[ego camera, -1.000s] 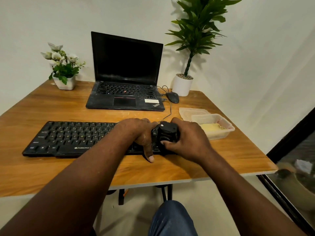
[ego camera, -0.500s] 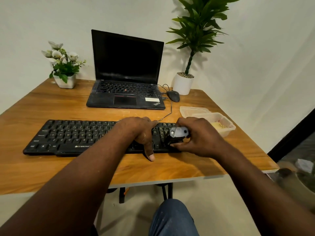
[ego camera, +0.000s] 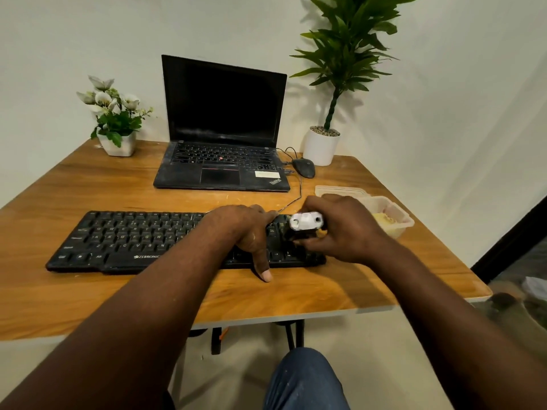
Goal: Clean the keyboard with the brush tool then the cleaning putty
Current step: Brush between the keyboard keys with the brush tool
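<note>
STEP: brushing, R end of keyboard point(ego camera: 133, 241) | R hand point(ego camera: 346, 232): fingers curled round brush tool point(ego camera: 305, 221) | L hand point(ego camera: 245, 232): fingers flat, steadying kbd | NEXT (est.): sweep bristles along remaining rows.

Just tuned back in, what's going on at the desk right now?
A person is brushing the black full-size keyboard on the wooden table. The left hand rests on the keys and steadies it. The right hand grips the small white-and-black brush tool over the keyboard's right end. The yellowish cleaning putty sits in the clear plastic container just to the right, not yet in use.
</note>
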Tool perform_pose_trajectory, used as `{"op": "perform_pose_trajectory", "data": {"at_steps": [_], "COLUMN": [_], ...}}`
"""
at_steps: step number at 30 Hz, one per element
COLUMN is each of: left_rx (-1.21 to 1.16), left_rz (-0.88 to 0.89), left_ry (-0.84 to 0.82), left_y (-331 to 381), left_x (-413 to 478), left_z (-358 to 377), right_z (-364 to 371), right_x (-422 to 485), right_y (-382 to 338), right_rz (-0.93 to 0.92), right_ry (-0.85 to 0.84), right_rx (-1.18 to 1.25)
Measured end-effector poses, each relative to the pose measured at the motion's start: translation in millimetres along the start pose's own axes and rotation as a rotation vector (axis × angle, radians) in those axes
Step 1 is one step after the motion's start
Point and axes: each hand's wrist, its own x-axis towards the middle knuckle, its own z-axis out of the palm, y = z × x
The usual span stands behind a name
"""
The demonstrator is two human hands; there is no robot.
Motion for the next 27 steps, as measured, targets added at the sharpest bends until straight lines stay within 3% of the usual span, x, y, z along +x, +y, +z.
{"op": "perform_pose_trajectory", "data": {"at_steps": [4, 12, 17, 22, 27], "left_rx": [-0.014, -0.018, -0.015, -0.024, -0.026], "left_rz": [0.004, 0.013, 0.009, 0.012, 0.019], "left_ry": [-0.003, 0.008, 0.006, 0.002, 0.014], "left_y": [0.4, -2.5, -2.0, 0.2, -2.8], "left_x": [0.6, 2.9, 0.1, -3.4, -0.9], "left_z": [-0.2, 1.9, 2.1, -0.1, 1.4], "right_z": [5.2, -14.2, -6.3, 8.6, 3.7], "right_x": [12.1, -35.8, -15.4, 18.5, -3.4], "right_y": [-6.0, 53.1, 22.8, -18.4, 11.1], "right_rz": [-0.042, 0.085, 0.084, 0.002, 0.064], "right_ry": [-0.045, -0.076, 0.025, 0.002, -0.033], "right_rx": [-0.112, -0.207, -0.105, -0.114, -0.122]}}
